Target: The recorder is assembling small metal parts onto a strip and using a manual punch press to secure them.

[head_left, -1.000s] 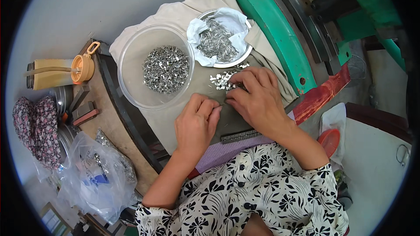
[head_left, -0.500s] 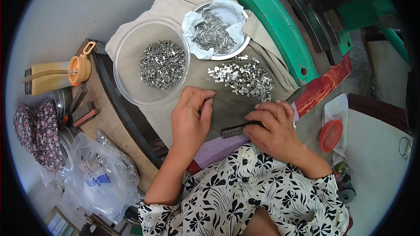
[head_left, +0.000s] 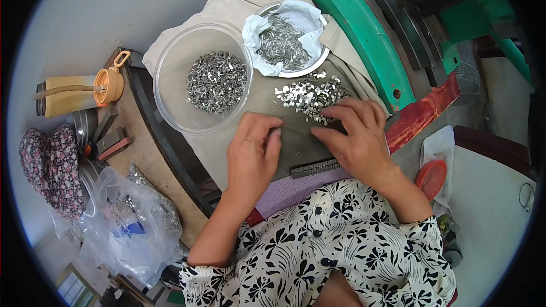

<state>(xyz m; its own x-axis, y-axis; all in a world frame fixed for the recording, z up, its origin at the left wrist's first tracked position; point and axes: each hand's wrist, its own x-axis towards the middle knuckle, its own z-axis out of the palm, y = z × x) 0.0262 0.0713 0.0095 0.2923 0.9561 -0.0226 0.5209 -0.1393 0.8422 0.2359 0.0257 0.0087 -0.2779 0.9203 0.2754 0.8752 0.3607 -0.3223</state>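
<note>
Metal pieces [head_left: 307, 95] near a bowl [head_left: 311, 70]; right grip [head_left: 364, 141] spread, left grip [head_left: 252, 150] I cannot tell.

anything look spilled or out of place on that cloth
One thin metal pin lies alone on the cloth just beyond the dark ridged strip, apart from the similar pins in the white-lined bowl, so it looks stray. The flat metal pieces heaped by the right hand lie loose too, but that may be deliberate.

Black-flowered cream shirt [head_left: 284, 256], short loose sleeves [head_left: 427, 245], dark round buttons [head_left: 325, 262]
</note>
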